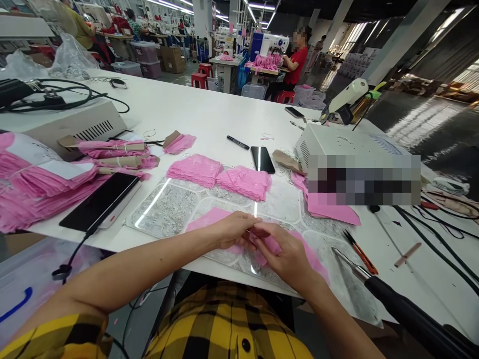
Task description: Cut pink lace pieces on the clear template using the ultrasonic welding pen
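Observation:
My left hand [234,230] and my right hand [286,254] meet at the near edge of the white table [209,112], over a clear mat [168,212]. Both pinch the same piece of pink fabric [209,218] that lies flat on the mat, fingers closed on a fold of it between the hands. Two stacks of pink lace pieces [194,169] [245,182] lie just beyond the hands.
A black-handled hot tool [404,309] and orange snips [361,253] lie to the right. A phone [262,159], marker [237,142], white boxes [339,144] [80,124], cables and pink bundles [45,187] surround the mat. A dark tablet [99,202] is left. Other people sew beyond.

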`<move>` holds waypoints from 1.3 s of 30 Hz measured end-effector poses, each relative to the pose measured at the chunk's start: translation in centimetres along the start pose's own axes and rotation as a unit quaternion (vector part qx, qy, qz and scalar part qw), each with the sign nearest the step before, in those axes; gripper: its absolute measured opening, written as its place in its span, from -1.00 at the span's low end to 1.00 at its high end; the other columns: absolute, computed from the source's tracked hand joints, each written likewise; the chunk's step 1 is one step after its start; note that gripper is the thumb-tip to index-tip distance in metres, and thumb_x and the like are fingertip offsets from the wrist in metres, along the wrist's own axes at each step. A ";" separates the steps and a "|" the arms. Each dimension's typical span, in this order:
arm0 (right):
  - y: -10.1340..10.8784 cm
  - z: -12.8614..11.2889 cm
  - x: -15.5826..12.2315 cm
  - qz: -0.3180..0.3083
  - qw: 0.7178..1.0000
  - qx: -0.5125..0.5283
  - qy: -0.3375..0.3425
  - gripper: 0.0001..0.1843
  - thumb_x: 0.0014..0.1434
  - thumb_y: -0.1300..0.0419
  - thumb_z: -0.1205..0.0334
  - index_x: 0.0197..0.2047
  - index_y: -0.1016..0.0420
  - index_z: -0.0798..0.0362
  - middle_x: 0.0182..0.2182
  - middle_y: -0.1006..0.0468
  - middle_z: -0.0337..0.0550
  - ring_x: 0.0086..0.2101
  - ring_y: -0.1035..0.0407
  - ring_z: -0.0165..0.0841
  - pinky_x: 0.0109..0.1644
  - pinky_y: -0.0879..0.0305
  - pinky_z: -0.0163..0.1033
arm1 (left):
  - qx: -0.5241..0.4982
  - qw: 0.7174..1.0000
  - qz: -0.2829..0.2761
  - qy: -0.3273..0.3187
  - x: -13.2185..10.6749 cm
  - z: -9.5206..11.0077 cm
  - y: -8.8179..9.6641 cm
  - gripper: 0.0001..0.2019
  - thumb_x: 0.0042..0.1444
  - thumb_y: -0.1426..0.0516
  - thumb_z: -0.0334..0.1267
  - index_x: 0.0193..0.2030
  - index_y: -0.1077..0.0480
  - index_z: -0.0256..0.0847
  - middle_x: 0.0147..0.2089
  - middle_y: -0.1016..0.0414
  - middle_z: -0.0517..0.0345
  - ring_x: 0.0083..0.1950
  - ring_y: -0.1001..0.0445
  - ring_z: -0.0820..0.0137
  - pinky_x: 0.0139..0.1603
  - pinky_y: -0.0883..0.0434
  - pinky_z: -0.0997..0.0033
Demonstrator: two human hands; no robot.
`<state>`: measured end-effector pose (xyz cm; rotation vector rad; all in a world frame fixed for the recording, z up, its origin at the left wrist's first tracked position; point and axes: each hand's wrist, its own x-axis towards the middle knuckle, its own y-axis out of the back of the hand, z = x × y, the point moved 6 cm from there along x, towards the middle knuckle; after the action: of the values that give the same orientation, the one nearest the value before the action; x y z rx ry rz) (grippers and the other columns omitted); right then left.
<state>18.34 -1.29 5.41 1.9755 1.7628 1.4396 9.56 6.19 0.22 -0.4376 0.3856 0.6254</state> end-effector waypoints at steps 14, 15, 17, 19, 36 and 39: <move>-1.1 1.7 -3.0 0.043 0.972 -0.201 -0.111 -0.86 0.17 -0.15 0.19 -0.20 -0.38 0.04 -0.39 -0.50 -0.17 -0.44 -0.39 -0.36 -0.41 -0.31 -0.28 | -0.065 0.994 0.081 -0.015 -0.3 2.1 1.6 -0.70 0.23 -0.17 -0.31 -0.51 -0.28 -0.31 -0.58 -0.36 0.26 -0.55 -0.45 0.56 -0.43 -0.51 0.54; -1.3 1.8 -2.6 0.045 0.972 -0.209 -0.100 -0.91 0.18 -0.10 0.27 -0.23 -0.38 0.03 -0.41 -0.49 -0.18 -0.44 -0.38 -0.36 -0.40 -0.30 -0.28 | -0.061 0.994 0.091 -0.024 -0.5 2.4 2.1 -0.70 0.24 -0.17 -0.31 -0.51 -0.28 -0.31 -0.56 -0.36 0.25 -0.54 -0.44 0.57 -0.41 -0.51 0.54; -1.6 2.0 -1.8 0.042 0.974 -0.211 -0.077 -0.86 0.16 -0.05 0.39 -0.25 -0.39 0.02 -0.41 -0.49 -0.17 -0.41 -0.39 -0.35 -0.36 -0.31 -0.27 | -0.046 0.991 0.116 -0.042 -1.1 2.8 3.7 -0.70 0.22 -0.18 -0.29 -0.50 -0.27 -0.31 -0.54 -0.38 0.24 -0.51 -0.44 0.58 -0.40 -0.52 0.55; -1.9 1.9 -1.0 0.034 0.978 -0.201 -0.047 -0.81 0.16 -0.04 0.43 -0.22 -0.42 0.01 -0.36 -0.51 -0.15 -0.35 -0.41 -0.32 -0.29 -0.34 -0.25 | -0.021 0.987 0.145 -0.060 -2.1 2.7 5.6 -0.72 0.17 -0.22 -0.28 -0.49 -0.28 -0.30 -0.54 -0.36 0.27 -0.52 -0.40 0.60 -0.45 -0.48 0.60; -4.4 0.3 -0.2 -0.088 0.990 -0.107 0.034 -0.74 0.23 -0.07 0.42 -0.10 -0.51 0.00 -0.24 -0.57 -0.09 -0.25 -0.47 -0.33 -0.24 -0.46 -0.23 | 0.355 0.894 0.257 -0.099 -8.5 0.5 11.0 -0.78 0.02 -0.12 -0.39 -0.15 -0.45 -0.21 -0.40 -0.46 0.21 -0.35 -0.48 0.35 -0.38 -0.37 0.46; -3.6 2.5 0.9 -0.088 0.989 -0.086 -0.083 -0.83 0.22 -0.11 0.29 -0.22 -0.53 -0.01 -0.30 -0.57 -0.11 -0.37 -0.46 -0.34 -0.34 -0.43 -0.22 | 0.398 0.874 0.256 -0.110 -8.6 0.6 10.8 -0.75 0.04 -0.12 -0.36 -0.10 -0.46 -0.20 -0.40 -0.47 0.19 -0.29 -0.49 0.31 -0.32 -0.36 0.43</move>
<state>17.46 1.73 2.29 1.7513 1.6360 1.2832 -3.54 10.31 1.79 0.5486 0.5070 0.9500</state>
